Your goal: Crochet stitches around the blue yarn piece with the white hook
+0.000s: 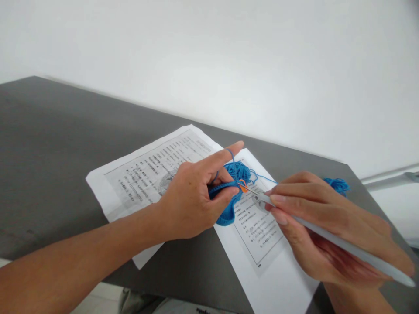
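Observation:
My left hand (193, 198) pinches a small blue crocheted piece (227, 213) between thumb and fingers, with blue yarn looped over the outstretched index finger. A small orange stitch marker (242, 186) sits on the piece's edge. My right hand (327, 226) grips a long pale grey crochet hook (347, 248), its metal tip pointing left into the blue piece beside the marker. A strand of blue yarn (265, 177) runs right to a small blue yarn bundle (337, 185) behind my right hand.
Two printed paper sheets (147, 174) lie on a dark grey table (59, 144) beneath my hands. A white wall rises behind the table's far edge. The table's near edge runs under my forearms.

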{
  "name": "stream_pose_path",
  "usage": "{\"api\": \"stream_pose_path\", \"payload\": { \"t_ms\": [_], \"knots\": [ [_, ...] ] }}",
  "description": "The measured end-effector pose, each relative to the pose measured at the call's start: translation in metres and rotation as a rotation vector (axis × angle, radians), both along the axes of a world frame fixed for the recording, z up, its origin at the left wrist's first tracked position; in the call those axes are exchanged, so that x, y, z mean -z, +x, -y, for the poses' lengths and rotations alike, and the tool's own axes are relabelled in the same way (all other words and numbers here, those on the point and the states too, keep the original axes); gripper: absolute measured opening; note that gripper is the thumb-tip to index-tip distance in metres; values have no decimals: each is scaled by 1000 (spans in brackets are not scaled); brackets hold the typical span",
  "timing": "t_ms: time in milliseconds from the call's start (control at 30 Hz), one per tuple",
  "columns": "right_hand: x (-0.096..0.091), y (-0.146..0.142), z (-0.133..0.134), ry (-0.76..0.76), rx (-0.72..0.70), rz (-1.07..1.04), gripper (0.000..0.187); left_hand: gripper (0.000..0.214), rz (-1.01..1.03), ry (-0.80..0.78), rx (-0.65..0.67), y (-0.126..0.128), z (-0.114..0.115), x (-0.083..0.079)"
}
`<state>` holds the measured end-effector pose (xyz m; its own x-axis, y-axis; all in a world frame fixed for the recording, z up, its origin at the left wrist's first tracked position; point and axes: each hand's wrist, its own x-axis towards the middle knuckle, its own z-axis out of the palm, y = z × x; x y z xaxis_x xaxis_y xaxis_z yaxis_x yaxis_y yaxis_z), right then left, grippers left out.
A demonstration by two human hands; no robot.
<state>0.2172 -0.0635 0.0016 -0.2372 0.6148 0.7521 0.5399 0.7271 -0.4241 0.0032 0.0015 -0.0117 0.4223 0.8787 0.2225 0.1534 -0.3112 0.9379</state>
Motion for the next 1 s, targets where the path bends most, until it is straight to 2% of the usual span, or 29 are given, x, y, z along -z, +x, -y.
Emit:
{"api": "stream_pose_path", "payload": {
  "t_ms": [133,233,333,433,500,633,833,1000],
  "knots": [
    [8,4,2,53,26,169,58,61,-42,87,-91,1,2,-3],
    [8,0,0,81,-9,256,43,59,-82,135,-116,1,2,-4],
    [7,-7,-3,86,44,338,30,56,-153,246,-83,1,3,-2],
    [11,-13,-4,146,74,326,30,56,-161,369,-53,0,4,1],
    [14,-14,-3,172,54,304,34,57,-122,378,-73,1,6,0],
    [16,-15,0,205,32,319,33,58,11,253,-128,3,10,-2],
    [14,-14,2,194,20,310,35,60,313,-177,-23,7,13,-7],
    [13,-15,-3,203,-8,254,30,55,347,-223,-20,5,12,-8]
  ]
}}
